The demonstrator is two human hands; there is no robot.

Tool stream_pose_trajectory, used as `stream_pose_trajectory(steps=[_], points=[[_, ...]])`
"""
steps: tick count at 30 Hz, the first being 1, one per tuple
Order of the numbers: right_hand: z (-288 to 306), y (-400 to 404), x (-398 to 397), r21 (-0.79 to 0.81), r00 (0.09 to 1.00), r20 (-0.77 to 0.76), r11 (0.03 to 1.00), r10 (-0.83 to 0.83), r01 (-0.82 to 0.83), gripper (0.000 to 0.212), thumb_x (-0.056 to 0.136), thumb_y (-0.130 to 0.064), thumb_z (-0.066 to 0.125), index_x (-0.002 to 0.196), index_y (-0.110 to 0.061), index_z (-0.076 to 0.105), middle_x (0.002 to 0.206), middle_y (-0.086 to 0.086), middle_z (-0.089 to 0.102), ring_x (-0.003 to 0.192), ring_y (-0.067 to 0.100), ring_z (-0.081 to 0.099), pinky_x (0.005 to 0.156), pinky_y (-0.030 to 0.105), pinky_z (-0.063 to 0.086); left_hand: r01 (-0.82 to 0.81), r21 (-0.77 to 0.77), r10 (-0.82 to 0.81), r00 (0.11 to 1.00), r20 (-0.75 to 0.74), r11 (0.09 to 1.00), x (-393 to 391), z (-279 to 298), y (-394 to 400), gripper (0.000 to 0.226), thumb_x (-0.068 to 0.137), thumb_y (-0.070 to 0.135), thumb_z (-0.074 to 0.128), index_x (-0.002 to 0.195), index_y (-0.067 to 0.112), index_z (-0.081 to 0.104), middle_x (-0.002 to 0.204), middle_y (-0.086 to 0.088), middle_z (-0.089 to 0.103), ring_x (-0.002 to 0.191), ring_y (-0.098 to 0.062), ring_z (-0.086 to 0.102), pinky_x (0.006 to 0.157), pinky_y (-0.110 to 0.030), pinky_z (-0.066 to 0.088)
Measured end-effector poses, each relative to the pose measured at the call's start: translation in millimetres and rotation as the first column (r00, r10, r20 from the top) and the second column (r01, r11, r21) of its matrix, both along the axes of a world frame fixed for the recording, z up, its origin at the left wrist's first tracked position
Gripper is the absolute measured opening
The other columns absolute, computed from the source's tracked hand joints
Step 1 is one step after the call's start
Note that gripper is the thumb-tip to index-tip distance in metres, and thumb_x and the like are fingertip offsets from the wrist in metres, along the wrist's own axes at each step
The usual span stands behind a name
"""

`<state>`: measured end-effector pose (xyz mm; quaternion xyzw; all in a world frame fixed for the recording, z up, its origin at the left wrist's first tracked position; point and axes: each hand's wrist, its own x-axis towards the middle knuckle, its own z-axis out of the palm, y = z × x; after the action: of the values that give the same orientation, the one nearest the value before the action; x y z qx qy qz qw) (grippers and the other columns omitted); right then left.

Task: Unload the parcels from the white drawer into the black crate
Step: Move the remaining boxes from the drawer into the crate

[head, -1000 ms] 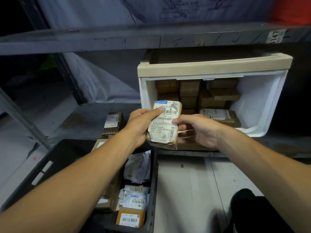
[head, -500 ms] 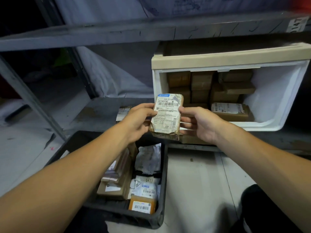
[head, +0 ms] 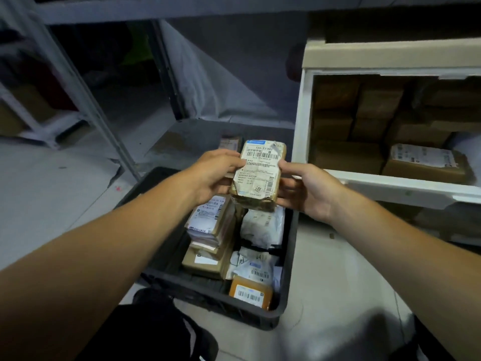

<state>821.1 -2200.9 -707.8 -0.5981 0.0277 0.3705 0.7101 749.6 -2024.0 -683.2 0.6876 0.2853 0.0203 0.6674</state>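
A brown parcel (head: 257, 175) with a white shipping label hangs upright above the far end of the black crate (head: 283, 287). My left hand (head: 216, 173) grips its left edge and my right hand (head: 309, 191) grips its right edge. The crate stands on the floor and holds several parcels along its right side: stacked brown boxes (head: 208, 235), white bags (head: 263, 227) and an orange box (head: 250, 290). The white drawer (head: 390, 186) lies on the low shelf at the right, open toward me, with several brown parcels (head: 424, 162) stacked inside.
A grey metal shelf upright (head: 104, 126) slants down at the left. One small parcel (head: 230, 143) lies on the low shelf behind my left hand. My dark-clothed knees (head: 166, 332) are at the bottom. Pale floor (head: 330, 282) lies right of the crate.
Both hands have carried the parcel left, away from the drawer's mouth, to over the crate. The view has turned left and down, showing more of the crate.
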Motion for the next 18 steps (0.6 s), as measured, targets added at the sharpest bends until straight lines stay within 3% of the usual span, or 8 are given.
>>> stream_pose_trajectory(steps=[3,5,10,15,18], points=[[-18,18,1,-0.04,0.999,-0.015,0.999,0.032,-0.033,0.029,0.098,-0.028,0.066,0.121,-0.011,0.07,0.109,0.013,0.078,0.102,0.028,0.074,0.066,0.035,0.062,-0.05,-0.015,0.049,0.999,-0.018,0.999,-5,-18,14,0.018,0.098,0.008,0.062,0.115,0.013,0.067,0.091,-0.006,0.075,0.068,-0.016,0.073,0.055,-0.028,0.06],[-27,31,3,-0.057,0.999,-0.029,0.997,0.042,-0.044,0.029,0.098,-0.029,0.065,0.12,-0.012,0.07,0.105,0.011,0.078,0.092,0.025,0.072,0.058,0.031,0.059,-0.074,-0.026,0.073,0.997,-0.027,0.997,-7,-27,25,0.019,0.098,0.009,0.063,0.116,0.013,0.067,0.093,-0.006,0.076,0.071,-0.015,0.075,0.057,-0.028,0.06],[-45,62,14,-0.088,0.999,-0.029,0.995,0.044,-0.046,0.028,0.098,-0.032,0.065,0.117,-0.013,0.072,0.085,0.004,0.078,0.084,0.022,0.07,0.056,0.028,0.056,-0.135,-0.068,0.134,0.991,-0.032,0.988,-1,-46,51,0.02,0.098,0.008,0.063,0.116,0.016,0.067,0.094,-0.007,0.078,0.078,-0.018,0.076,0.063,-0.029,0.062],[-54,92,28,-0.086,0.998,-0.034,0.995,0.044,-0.047,0.016,0.099,-0.027,0.062,0.095,-0.013,0.07,0.062,-0.001,0.072,0.064,0.016,0.071,0.07,0.033,0.056,-0.145,-0.113,0.139,0.988,-0.065,0.983,12,-59,74,0.02,0.096,0.01,0.065,0.114,0.018,0.066,0.101,-0.01,0.078,0.084,-0.024,0.076,0.071,-0.036,0.063],[-59,108,36,-0.112,0.998,-0.032,0.992,0.061,-0.064,0.02,0.098,-0.024,0.064,0.111,-0.01,0.072,0.093,0.007,0.08,0.091,0.025,0.077,0.089,0.041,0.06,-0.095,-0.101,0.084,0.99,-0.11,0.99,20,-66,87,0.018,0.096,0.021,0.067,0.114,0.021,0.065,0.099,-0.007,0.078,0.087,-0.026,0.077,0.078,-0.042,0.062]])
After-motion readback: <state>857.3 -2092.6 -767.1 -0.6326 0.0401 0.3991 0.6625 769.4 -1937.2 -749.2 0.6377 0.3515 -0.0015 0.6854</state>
